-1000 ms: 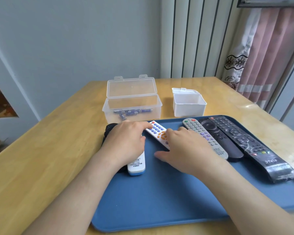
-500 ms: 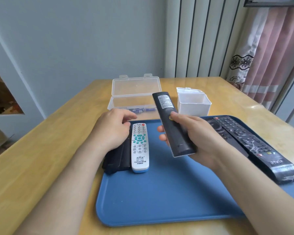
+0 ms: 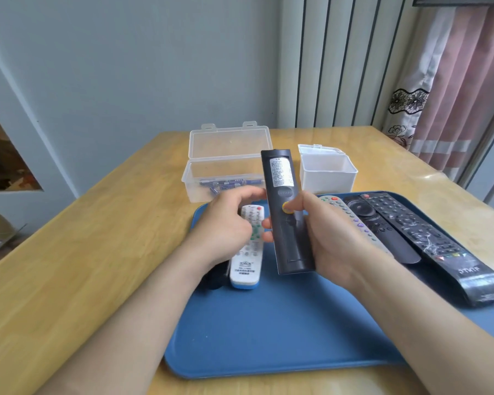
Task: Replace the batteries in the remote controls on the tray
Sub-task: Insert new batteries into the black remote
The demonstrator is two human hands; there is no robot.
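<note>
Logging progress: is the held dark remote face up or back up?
Back up: the dark remote in the right hand shows its back label, no buttons.

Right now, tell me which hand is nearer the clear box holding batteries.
Left. The left hand is just in front of the clear box, fingertips near its front wall. The right hand grips the black remote, farther off, to the box's right.

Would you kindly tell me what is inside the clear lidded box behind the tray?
Several blue batteries lie in the clear box. The black remote and left hand hide its right corner, so no count.
</note>
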